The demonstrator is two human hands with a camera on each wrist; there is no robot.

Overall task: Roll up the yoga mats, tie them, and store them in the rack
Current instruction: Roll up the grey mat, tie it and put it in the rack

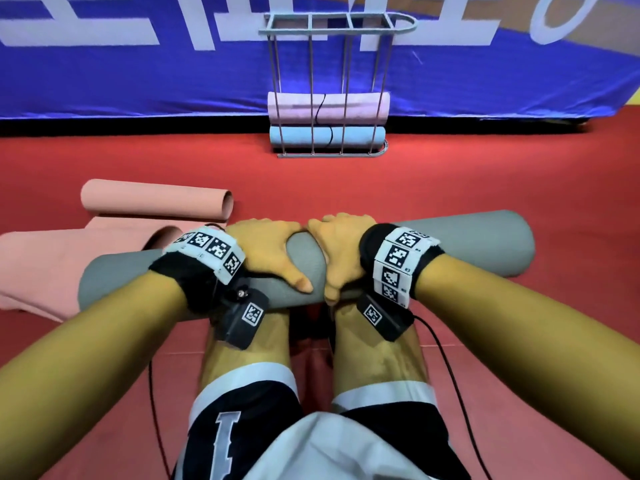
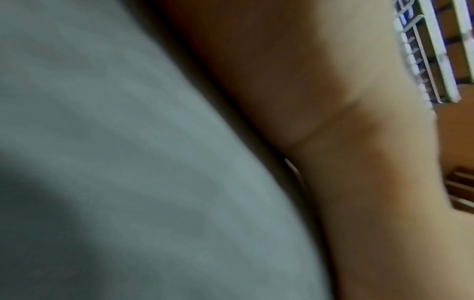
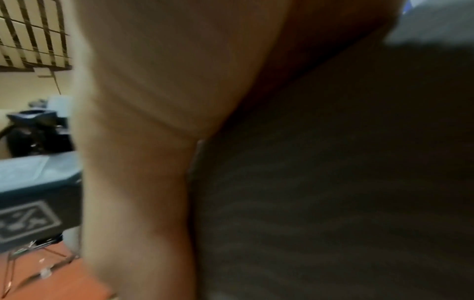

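A rolled grey yoga mat [image 1: 460, 240] lies crosswise on the red floor just beyond my knees. My left hand [image 1: 268, 252] and right hand [image 1: 341, 249] grip it side by side at its middle, fingers wrapped over the far side and thumbs on the near side. The left wrist view shows the grey mat [image 2: 128, 162] against my palm. In the right wrist view the mat [image 3: 333, 182] is dark beside my thumb. A metal rack [image 1: 329, 88] stands ahead, holding a rolled lilac mat [image 1: 329, 106] above a rolled light blue mat [image 1: 327, 136], each with a black tie.
A pink mat [image 1: 152, 201], partly rolled, lies on the floor to the left, with its loose part [image 1: 52, 261] spread toward my left arm. A blue banner [image 1: 138, 74] runs along the back behind the rack. Cables trail from both wrist cameras past my legs.
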